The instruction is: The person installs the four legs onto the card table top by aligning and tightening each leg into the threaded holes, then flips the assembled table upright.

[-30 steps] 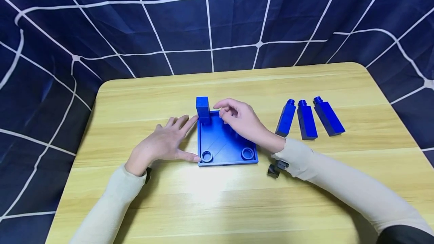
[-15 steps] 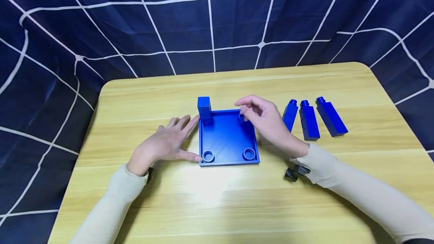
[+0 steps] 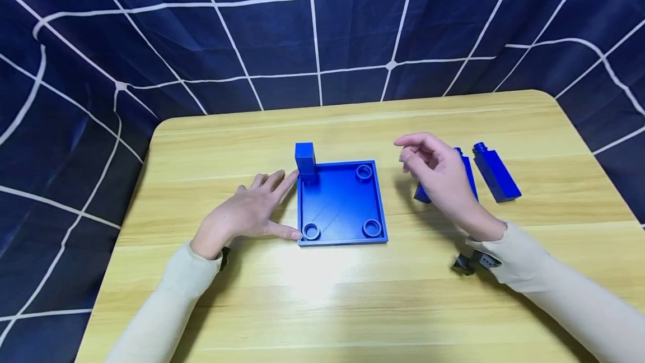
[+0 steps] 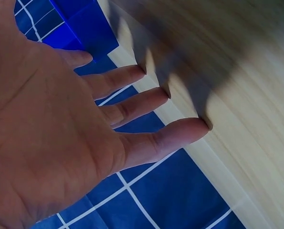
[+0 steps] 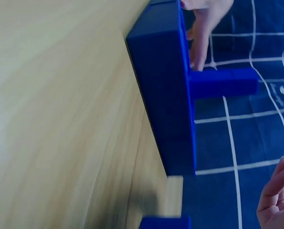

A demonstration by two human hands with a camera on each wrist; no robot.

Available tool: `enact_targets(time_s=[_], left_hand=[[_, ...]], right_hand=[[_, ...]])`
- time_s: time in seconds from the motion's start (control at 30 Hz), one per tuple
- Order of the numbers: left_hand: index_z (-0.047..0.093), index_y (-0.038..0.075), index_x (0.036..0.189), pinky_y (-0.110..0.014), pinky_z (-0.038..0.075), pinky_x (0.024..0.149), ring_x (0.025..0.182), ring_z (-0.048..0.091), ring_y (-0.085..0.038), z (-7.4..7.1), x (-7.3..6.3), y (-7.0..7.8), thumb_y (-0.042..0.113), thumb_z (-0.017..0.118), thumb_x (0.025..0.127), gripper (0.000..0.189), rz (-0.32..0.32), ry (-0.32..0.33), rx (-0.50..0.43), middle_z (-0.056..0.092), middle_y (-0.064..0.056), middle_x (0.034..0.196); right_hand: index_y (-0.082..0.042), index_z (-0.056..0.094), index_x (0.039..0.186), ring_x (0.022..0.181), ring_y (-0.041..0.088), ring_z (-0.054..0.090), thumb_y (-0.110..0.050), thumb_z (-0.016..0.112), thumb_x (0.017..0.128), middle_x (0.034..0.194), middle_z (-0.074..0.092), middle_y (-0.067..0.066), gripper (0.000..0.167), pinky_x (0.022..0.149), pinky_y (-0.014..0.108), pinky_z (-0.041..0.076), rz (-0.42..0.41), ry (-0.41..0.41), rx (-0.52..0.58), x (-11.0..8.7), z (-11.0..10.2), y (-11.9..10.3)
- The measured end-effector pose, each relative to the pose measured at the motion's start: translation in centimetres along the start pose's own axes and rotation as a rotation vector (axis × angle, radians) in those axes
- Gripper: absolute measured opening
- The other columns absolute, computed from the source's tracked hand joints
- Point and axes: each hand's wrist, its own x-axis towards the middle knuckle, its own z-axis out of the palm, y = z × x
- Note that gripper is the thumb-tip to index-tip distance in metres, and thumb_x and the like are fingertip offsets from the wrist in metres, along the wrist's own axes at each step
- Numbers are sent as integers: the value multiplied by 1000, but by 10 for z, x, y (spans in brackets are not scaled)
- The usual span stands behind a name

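Observation:
A square blue base (image 3: 342, 203) with a raised rim lies on the table, and round sockets show in three of its corners. In its far left corner a blue square leg (image 3: 304, 157) stands upright. My left hand (image 3: 247, 212) rests beside the base, fingers spread, with thumb and index fingertip at its left edge. To the right of the base hovers my right hand (image 3: 440, 175), its fingers loosely bent and holding nothing. Beneath and behind it lie loose blue legs, partly hidden; the rightmost leg (image 3: 496, 175), with a threaded end, is in full view.
The wooden table (image 3: 312, 307) has a far edge against a dark blue curtain (image 3: 353, 32) with white lines. In the right wrist view, the end of a blue leg (image 5: 166, 223) shows at the bottom.
My right hand has moved right, from above the base toward the loose legs, uncovering the far right socket. My left hand and the standing leg stay in place.

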Motion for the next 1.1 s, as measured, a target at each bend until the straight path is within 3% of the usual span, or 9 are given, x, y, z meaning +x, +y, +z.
enact_targets(time_s=[0.23,0.43,0.8,1.0,1.1], left_hand=[[3,20,178,-84,35,108,157,25,-51,-1,1,0,84,70,88,129,-2,-11,-5,18,-22,178],[4,19,178,-86,33,107,157,25,-51,-1,-1,-1,82,72,88,130,-12,-5,-7,18,-22,178],[4,18,178,-84,37,105,156,28,-52,0,-1,1,83,71,88,129,-3,5,1,19,-23,178],[3,19,178,-84,37,106,156,27,-52,1,1,2,83,70,88,129,0,4,3,17,-22,178],[3,18,178,-85,36,106,157,26,-52,2,1,1,83,70,88,129,-3,2,0,17,-22,178]], right_hand=[[9,72,124,79,21,61,-3,67,108,92,67,15,20,68,20,53,24,83,169,-8,-30,1],[10,71,125,80,20,59,-1,67,108,93,66,14,21,69,20,52,41,85,254,-15,-48,4],[5,73,128,85,11,68,3,68,106,104,76,2,23,70,14,53,118,205,129,-45,-91,17],[4,76,125,82,10,67,8,70,102,99,77,1,24,73,14,54,159,341,278,-51,-113,25],[2,77,127,87,7,67,6,72,101,102,77,-1,26,76,11,54,190,382,276,-52,-123,30]])
